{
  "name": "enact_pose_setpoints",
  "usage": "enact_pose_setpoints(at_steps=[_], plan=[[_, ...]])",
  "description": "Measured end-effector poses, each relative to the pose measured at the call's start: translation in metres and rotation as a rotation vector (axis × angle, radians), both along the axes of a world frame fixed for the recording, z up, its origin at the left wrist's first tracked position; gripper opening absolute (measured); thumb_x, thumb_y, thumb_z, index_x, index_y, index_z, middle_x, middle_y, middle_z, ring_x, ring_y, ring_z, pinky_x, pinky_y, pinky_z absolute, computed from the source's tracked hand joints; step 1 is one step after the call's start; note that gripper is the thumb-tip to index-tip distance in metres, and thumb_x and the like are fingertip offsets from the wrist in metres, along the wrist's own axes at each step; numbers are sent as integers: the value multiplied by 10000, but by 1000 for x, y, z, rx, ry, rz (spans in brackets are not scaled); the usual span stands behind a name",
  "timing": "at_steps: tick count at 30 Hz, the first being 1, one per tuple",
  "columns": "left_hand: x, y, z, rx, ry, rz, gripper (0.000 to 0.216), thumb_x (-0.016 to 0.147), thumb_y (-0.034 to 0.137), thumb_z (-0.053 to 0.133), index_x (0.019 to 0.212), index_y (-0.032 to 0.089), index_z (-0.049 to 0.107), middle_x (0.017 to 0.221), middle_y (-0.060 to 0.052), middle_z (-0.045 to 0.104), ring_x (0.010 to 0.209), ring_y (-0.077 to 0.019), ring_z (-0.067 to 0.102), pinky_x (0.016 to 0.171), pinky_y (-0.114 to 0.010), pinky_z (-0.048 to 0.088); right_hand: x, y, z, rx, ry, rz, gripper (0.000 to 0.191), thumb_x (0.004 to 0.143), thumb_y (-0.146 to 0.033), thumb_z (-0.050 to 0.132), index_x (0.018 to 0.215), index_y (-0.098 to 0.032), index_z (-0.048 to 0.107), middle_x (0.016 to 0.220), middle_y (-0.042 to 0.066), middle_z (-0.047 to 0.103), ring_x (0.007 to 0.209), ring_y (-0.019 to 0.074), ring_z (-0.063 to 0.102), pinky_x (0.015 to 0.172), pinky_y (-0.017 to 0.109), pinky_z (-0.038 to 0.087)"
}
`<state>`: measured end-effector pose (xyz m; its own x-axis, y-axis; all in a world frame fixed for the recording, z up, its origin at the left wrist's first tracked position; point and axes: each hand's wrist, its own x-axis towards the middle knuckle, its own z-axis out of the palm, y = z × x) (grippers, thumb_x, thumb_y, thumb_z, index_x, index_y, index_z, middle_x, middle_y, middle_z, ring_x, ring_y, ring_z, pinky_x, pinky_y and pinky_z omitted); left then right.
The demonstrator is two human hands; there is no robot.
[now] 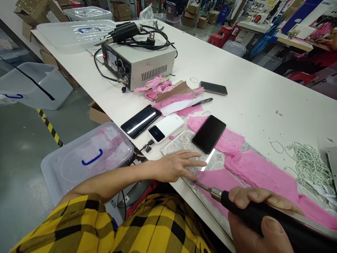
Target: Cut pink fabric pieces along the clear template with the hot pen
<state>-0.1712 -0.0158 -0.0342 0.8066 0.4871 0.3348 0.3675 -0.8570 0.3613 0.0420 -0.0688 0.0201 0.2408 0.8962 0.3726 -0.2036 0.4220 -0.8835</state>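
Observation:
My right hand point(259, 218) is wrapped round a thick black handheld tool point(237, 208) with a thin metal tip. The tip reaches the left corner of a flat pink fabric piece point(218, 178). Beside that tip, my left hand point(177, 165) lies with fingers spread, an index fingertip at the fabric corner. Under the hand and fabric is a clear, patterned sheet or board point(188, 140). A stack of pink lace pieces point(260, 168) rests just beyond the fabric. A black phone point(209, 134) lies across the sheet and part of the lace.
Past my left hand are a white power bank point(166, 127) and another black phone point(140, 121). A grey control box point(147, 63) carries a second black tool point(123, 32). Tangled pale green cord point(310, 165) lies at right. A lidded plastic bin point(86, 158) stands beside the table.

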Motion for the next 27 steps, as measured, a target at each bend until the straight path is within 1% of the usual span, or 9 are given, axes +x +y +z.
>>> enact_pose_setpoints(at_steps=[5, 9, 13, 17, 20, 22, 24, 27], plan=[[0, 2, -5, 5, -23, -28, 502, 751, -20, 474, 1106, 222, 734, 1502, -56, 456, 1463, -276, 291, 1164, -437, 329, -1, 0, 0, -3, -10, 4, 169, 739, -251, 633, 867, -203, 534, 764, -34, 559, 545, 112, 518, 489, 314, 482], [1, 3, -7, 7, -25, -26, 493, 759, -16, 476, 1104, 228, 731, 1513, -52, 441, 1464, -273, 288, 1163, -443, 328, -1, -1, 0, 10, -5, 12, 155, 742, -235, 616, 870, -205, 533, 764, -36, 570, 548, 114, 517, 486, 313, 488], [1, 2, -5, 1, -4, -32, 503, 746, -14, 484, 1107, 237, 728, 1518, -43, 435, 1467, -270, 281, 1168, -436, 324, 0, -1, -2, 37, -30, 25, 146, 757, -218, 614, 863, -210, 515, 770, -35, 581, 550, 117, 519, 490, 315, 493], [0, 1, 0, -9, 14, -5, 531, 719, -28, 474, 1102, 237, 728, 1510, -33, 446, 1467, -260, 284, 1180, -434, 311, -3, -2, -3, 55, -45, 24, 142, 770, -206, 613, 865, -213, 508, 770, -32, 575, 557, 115, 523, 502, 311, 489], [-2, 0, 1, -17, 11, 5, 552, 706, -35, 462, 1105, 244, 723, 1502, -21, 458, 1463, -251, 296, 1166, -438, 344, -3, -2, -1, 29, -44, -18, 148, 764, -220, 611, 874, -214, 513, 774, -30, 557, 563, 113, 526, 514, 317, 493], [-3, -1, 1, -13, -20, 14, 570, 699, -45, 449, 1116, 240, 714, 1482, -25, 483, 1455, -240, 317, 1150, -433, 374, 3, 0, 1, 19, -27, -56, 149, 751, -233, 602, 876, -214, 523, 767, -31, 548, 555, 111, 521, 508, 319, 493], [-2, -3, 2, 4, -86, 26, 542, 719, -52, 437, 1106, 211, 710, 1426, -50, 544, 1426, -232, 372, 1125, -417, 411, 15, 3, 4, 29, -1, -113, 152, 730, -235, 591, 869, -210, 534, 747, -32, 543, 538, 109, 514, 492, 312, 486], [7, -4, 5, 44, -173, 45, 434, 804, -25, 444, 1101, 169, 694, 1308, -83, 635, 1333, -225, 488, 1076, -387, 463, 37, 12, 7, 51, 25, -229, 162, 685, -229, 588, 838, -203, 540, 723, -35, 541, 518, 105, 513, 479, 298, 480]])
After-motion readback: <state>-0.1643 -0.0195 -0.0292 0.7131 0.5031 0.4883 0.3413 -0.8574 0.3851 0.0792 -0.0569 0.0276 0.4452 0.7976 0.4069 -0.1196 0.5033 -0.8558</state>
